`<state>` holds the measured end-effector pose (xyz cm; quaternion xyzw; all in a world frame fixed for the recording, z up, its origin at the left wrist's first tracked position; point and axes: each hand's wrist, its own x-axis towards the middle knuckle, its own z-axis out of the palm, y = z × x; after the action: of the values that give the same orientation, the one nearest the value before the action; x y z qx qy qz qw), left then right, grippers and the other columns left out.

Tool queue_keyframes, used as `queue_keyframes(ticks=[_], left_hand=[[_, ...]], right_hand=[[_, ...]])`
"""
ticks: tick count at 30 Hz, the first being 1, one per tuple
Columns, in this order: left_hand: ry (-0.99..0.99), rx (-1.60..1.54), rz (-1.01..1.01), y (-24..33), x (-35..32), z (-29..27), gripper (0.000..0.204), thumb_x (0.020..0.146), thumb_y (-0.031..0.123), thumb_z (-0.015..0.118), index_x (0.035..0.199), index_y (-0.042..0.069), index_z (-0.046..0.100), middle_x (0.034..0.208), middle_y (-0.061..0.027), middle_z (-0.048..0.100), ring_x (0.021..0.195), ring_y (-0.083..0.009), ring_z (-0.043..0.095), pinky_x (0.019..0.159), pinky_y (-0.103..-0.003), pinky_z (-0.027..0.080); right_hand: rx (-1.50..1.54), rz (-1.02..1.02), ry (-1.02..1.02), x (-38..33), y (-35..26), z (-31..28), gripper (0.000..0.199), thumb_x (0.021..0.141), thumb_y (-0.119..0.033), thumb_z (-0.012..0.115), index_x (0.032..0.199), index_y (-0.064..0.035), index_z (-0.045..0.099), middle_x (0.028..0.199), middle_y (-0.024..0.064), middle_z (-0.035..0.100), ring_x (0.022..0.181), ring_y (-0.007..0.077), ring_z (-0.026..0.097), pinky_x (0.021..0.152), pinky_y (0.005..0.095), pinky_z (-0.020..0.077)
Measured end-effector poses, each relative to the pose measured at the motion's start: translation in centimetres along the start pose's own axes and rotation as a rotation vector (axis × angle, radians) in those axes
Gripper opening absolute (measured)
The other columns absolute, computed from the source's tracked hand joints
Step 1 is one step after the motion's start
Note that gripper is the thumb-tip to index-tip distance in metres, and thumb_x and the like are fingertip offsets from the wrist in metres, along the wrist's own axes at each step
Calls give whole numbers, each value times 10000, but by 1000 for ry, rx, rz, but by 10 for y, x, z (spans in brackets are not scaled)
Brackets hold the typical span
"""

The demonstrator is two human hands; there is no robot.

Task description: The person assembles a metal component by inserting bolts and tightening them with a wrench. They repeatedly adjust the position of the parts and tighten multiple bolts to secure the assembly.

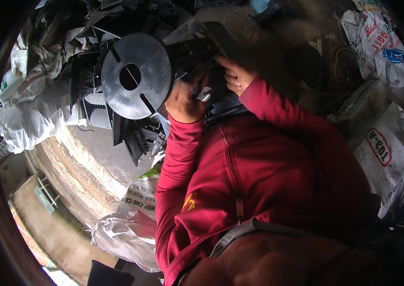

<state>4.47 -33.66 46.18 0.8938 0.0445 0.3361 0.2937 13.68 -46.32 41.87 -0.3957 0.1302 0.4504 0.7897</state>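
Note:
My left hand (186,101) is closed, with the pale jaw of an open-end wrench (204,94) sticking out beside its fingers. The rest of that wrench is hidden. Just left of this hand stands a round grey metal disc (159,71) with a centre hole and two slots. My right hand (236,77) is curled, its fingertips against the edge of a dark metal part (221,40) in front of me. Shadow hides most of that part and where the fingers meet it.
Several black metal brackets (130,138) are piled left of and beneath the disc. A power-tool-like object (158,144) lies among them. Clear plastic wrapping (35,117) is at far left, another plastic bag (125,240) lower left. White printed sacks (378,148) stand on the right.

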Motion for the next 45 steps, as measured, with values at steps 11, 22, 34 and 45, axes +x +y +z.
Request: queue_keyframes(ticks=[11,22,34,45], left_hand=[[-29,162,129,3,8,23,261,700,84,717,952,116,658,829,-76,655,705,-242,647,585,-304,501],[-58,221,162,5,9,31,258,686,50,676,932,128,662,859,-45,660,732,-221,644,618,-311,508],[-14,238,275,3,9,37,271,690,-2,706,933,101,645,883,-73,659,744,-226,647,610,-302,518],[-146,407,185,22,22,25,186,786,124,659,970,102,643,815,-84,653,671,-254,644,547,-323,501]], right_hand=[[-4,-25,-71,4,5,-17,200,836,-275,626,699,-152,549,479,-81,352,348,28,278,335,199,184],[68,-56,-91,2,6,-20,164,811,-239,666,781,-88,611,472,-69,379,339,34,291,331,211,184],[79,-64,-63,5,8,-18,203,793,-223,692,705,-73,587,472,-55,387,336,40,292,326,227,167],[-115,-140,41,-9,0,-9,170,804,-229,681,770,-71,627,467,-54,400,362,34,324,353,211,206]])
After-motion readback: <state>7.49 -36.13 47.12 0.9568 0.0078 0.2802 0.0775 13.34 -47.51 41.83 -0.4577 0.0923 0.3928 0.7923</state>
